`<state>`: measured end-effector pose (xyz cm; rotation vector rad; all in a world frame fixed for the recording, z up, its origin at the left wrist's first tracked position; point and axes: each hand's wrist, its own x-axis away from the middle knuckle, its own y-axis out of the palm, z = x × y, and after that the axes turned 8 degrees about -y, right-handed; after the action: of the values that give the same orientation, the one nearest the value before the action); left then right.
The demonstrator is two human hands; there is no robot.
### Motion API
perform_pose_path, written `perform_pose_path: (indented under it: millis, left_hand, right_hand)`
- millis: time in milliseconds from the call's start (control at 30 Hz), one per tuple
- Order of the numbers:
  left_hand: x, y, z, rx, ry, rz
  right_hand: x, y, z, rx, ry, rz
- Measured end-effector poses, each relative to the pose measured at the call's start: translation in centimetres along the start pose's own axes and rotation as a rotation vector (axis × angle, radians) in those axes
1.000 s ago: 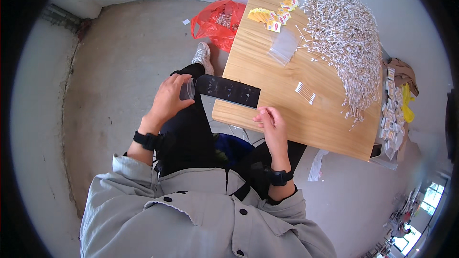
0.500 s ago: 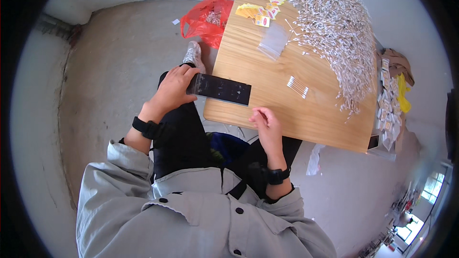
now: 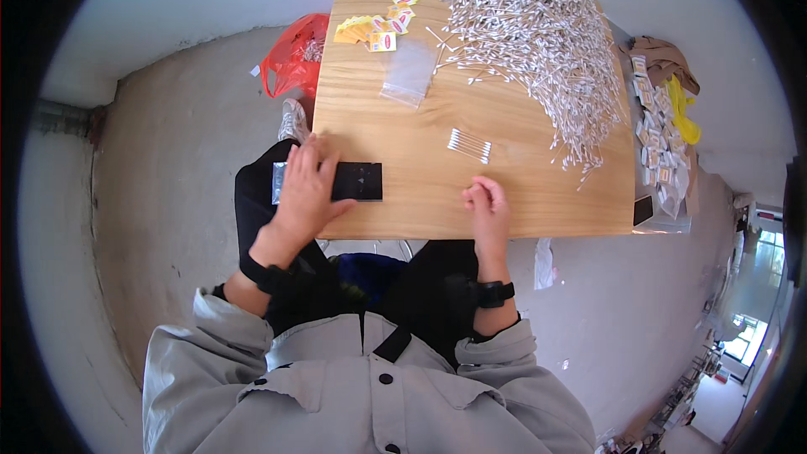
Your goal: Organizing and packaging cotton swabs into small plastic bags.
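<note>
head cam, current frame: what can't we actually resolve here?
- Middle of the black strip, head view: covered by the left hand.
- Whether the right hand holds anything: its curled fingers hide it.
- Single sticks in the white swab pile: too small.
- Print on the yellow packets: too small.
- Box at the table's far right: bent by the fisheye rim.

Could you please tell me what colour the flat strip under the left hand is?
The strip is black, shown in the head view.

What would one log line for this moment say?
left hand: flat on black strip | right hand: loosely closed on table | swabs: untouched
</note>
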<state>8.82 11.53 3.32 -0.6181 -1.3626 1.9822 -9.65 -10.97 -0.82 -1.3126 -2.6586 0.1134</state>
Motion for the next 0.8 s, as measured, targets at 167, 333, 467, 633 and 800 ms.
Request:
perform_pose_path:
  millis: [167, 333, 467, 633, 800]
  left_hand:
    - [-3.4, 4.5, 7.8, 0.227, 0.161, 0.079]
    - [-8.8, 8.7, 12.6, 0.2, 0.321, 0.135]
    - [-10.6, 11.6, 13.9, 0.148, 0.313, 0.059]
    - [-9.3, 11.2, 14.0, 0.051, 0.272, -0.004]
    - [-7.7, 10.6, 13.3, 0.094, 0.227, -0.064]
  right_hand:
    - [-3.8, -2.7, 1.2, -0.059, 0.0, 0.139]
    - [-7.9, -1.6, -2.4, 0.088, -0.12, -0.044]
    - [-13.2, -1.0, -3.7, 0.374, -0.407, -0.258]
    - [-19.5, 3.6, -6.0, 0.672, -0.555, -0.341]
    - [-23.1, 8.5, -4.9, 0.756, -0.562, -0.334]
